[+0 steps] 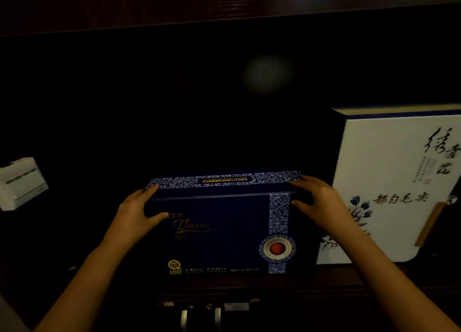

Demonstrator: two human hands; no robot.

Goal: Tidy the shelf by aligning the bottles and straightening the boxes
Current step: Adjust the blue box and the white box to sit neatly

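1. While the dark blue box (219, 222) stands upright at the middle of the dim shelf (249, 285), we clasp its two upper corners.
2. Our left hand (136, 215) and right hand (321, 202) each wrap fingers over the top, thumbs on the front.
3. Just right stands a white box (389, 182); well left, a small white carton (21, 183).

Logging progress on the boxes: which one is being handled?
The dark blue box in the middle, gripped by left hand and right hand.
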